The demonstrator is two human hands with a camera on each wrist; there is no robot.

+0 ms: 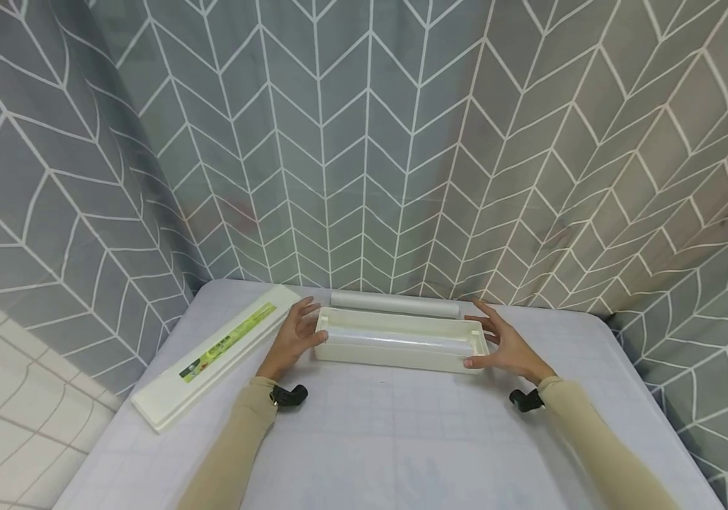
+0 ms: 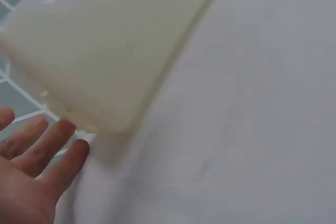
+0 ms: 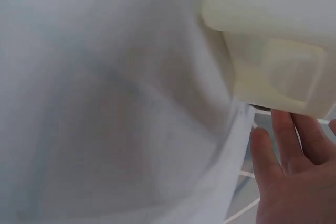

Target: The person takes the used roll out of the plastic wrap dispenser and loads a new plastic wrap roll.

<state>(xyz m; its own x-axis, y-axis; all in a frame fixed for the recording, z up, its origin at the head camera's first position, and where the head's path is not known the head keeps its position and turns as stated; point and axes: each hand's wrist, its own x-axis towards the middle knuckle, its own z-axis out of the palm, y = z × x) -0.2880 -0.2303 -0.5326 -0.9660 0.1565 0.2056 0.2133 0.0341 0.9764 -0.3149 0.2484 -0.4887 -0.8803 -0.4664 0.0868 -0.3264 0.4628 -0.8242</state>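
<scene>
In the head view a long cream box (image 1: 396, 358) stands in front of me, its top uncovered. A shiny roll of clear film (image 1: 396, 340) lies lengthwise inside. My left hand (image 1: 292, 336) is at the box's left end, thumb at the front corner and fingers spread toward the back. At the opposite end is my right hand (image 1: 505, 343), its thumb by the front corner and its fingers spread behind. The left wrist view shows loosely extended fingers (image 2: 58, 140) right at the box's end. Extended fingers (image 3: 286, 135) also appear beside the box in the right wrist view.
A long white lid (image 1: 166, 393) with a green label lies slanted on the left. Behind the box, a pale grey-white roll (image 1: 396, 304) lies along the back edge of the table (image 1: 396, 432). A patterned curtain (image 1: 389, 142) hangs close behind.
</scene>
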